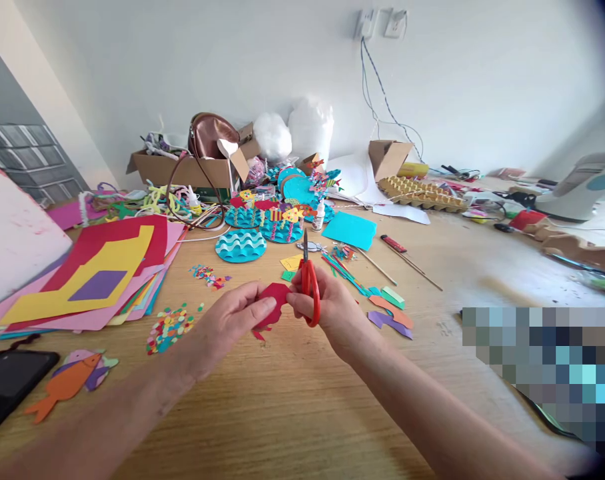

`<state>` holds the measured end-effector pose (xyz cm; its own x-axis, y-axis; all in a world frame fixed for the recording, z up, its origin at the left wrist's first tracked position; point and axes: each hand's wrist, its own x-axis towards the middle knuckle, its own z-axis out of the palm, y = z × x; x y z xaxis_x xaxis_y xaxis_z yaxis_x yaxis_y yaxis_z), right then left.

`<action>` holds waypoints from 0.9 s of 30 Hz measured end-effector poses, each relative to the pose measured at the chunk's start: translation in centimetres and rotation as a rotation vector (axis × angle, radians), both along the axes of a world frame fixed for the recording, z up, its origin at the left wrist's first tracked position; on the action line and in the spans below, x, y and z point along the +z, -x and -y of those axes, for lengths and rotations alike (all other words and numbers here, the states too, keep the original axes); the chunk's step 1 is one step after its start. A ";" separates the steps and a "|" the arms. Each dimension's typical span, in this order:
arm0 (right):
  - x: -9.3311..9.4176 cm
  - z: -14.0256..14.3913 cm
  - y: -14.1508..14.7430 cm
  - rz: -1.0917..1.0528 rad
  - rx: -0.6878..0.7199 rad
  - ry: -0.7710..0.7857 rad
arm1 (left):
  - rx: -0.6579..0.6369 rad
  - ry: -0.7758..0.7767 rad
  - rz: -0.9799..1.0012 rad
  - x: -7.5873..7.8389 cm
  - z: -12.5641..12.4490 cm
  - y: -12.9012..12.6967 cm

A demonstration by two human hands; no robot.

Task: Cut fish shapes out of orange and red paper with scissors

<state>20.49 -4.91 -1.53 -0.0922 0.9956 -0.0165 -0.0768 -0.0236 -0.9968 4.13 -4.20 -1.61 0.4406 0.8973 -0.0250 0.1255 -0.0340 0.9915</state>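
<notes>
My left hand (245,308) pinches a piece of dark red paper (275,301) between thumb and fingers, above the wooden table. Closed around the orange handles of a pair of scissors (310,290), my right hand (330,300) has its fingertips at the right edge of that paper. The scissor blades point up and away, apart from the paper. A small red scrap (259,335) shows just under my left hand. Round paper dots (172,327) lie left of my left hand, and orange and purple offcuts (390,313) lie right of my right hand.
Coloured paper sheets (77,280) are stacked at the left. Paper fish (70,383) lie beside a phone (17,380). Blue wavy paper crafts (241,247), a teal sheet (350,230), a red cutter (393,244) and sticks are farther back. A cardboard box (182,170) and egg tray (422,193) stand near the wall.
</notes>
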 end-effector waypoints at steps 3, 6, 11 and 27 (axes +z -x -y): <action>-0.2 0.0 0.1 -0.027 0.026 0.013 | 0.026 -0.022 -0.072 -0.1 -0.2 -0.5; -0.1 -0.1 -0.2 0.033 0.011 0.005 | 0.012 -0.023 -0.133 0.0 -0.7 -0.6; 0.3 -0.1 -0.9 0.106 -0.031 0.000 | -0.011 -0.026 -0.172 0.1 -1.4 -0.4; -1.2 0.5 -0.9 0.132 0.068 0.027 | -0.031 0.234 0.024 -1.2 -1.3 -1.5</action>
<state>21.38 -5.46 -2.75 -0.1545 0.9862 -0.0594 0.0572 -0.0511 -0.9971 5.61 -2.87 -2.82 0.4708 0.8544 -0.2200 0.1045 0.1936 0.9755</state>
